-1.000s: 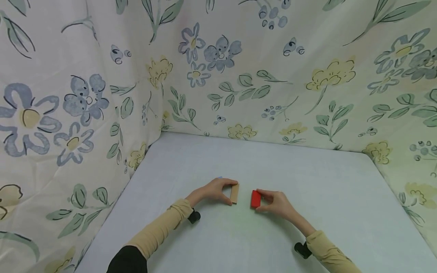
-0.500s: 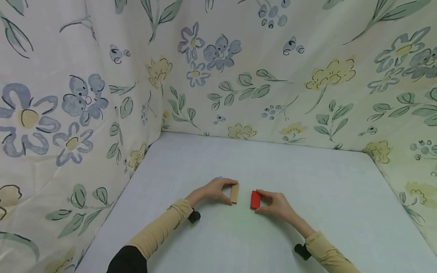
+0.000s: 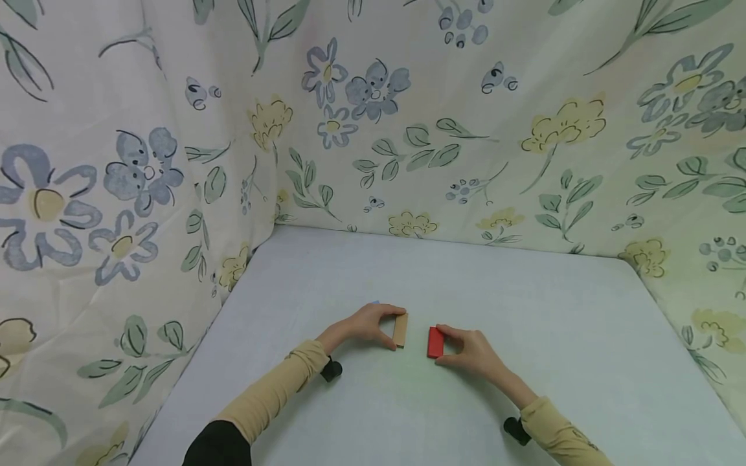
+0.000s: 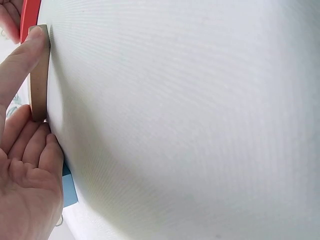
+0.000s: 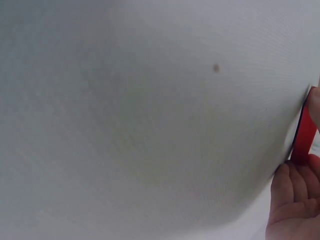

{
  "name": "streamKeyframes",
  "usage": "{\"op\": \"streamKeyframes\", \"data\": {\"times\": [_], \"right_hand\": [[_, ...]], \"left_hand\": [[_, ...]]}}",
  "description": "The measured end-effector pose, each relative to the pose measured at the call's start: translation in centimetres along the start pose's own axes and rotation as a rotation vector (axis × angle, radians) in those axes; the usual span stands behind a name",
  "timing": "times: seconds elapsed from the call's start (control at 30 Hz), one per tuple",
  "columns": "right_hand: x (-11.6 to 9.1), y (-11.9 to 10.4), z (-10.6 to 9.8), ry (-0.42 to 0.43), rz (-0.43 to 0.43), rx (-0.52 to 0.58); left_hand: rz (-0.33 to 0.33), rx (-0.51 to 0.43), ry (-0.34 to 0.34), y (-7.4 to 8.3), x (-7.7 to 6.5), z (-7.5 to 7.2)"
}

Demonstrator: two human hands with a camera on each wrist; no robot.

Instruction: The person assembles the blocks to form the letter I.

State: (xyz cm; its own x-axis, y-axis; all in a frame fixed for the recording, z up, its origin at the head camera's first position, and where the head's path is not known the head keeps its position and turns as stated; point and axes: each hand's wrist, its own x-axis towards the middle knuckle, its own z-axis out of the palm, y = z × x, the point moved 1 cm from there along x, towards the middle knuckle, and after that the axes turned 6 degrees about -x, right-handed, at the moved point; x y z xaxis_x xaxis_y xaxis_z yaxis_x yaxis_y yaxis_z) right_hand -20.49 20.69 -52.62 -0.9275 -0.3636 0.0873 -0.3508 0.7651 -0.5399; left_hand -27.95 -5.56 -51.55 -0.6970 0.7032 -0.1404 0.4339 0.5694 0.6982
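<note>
Between thumb and fingertips my left hand (image 3: 369, 323) pinches a tan wooden block (image 3: 400, 331) by its two ends. In the left wrist view the wooden block (image 4: 39, 75) stands on the white surface, thumb on one end and fingers at the other. To its right, across a small gap, my right hand (image 3: 471, 351) holds a red block (image 3: 435, 342) by its ends in the same way. The right wrist view shows only part of the red block (image 5: 303, 132), at the right edge beside curled fingers (image 5: 292, 187).
A blue block (image 4: 69, 189) lies behind the left hand; in the head view just a sliver of blue (image 3: 375, 302) shows. White cloth covers the table (image 3: 466, 278). Floral curtains (image 3: 373, 162) stand along its back and sides.
The right hand and red block have shifted very slightly to the left and nearer, and the block shows a little more of its top. The left hand and wooden block stay put.
</note>
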Motion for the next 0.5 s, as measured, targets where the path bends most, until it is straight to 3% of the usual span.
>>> {"op": "streamKeyframes", "data": {"times": [0.5], "right_hand": [[-0.27, -0.19, 0.22, 0.002, -0.057, -0.023]], "left_hand": [[0.000, -0.008, 0.005, -0.02, -0.05, 0.04]]}}
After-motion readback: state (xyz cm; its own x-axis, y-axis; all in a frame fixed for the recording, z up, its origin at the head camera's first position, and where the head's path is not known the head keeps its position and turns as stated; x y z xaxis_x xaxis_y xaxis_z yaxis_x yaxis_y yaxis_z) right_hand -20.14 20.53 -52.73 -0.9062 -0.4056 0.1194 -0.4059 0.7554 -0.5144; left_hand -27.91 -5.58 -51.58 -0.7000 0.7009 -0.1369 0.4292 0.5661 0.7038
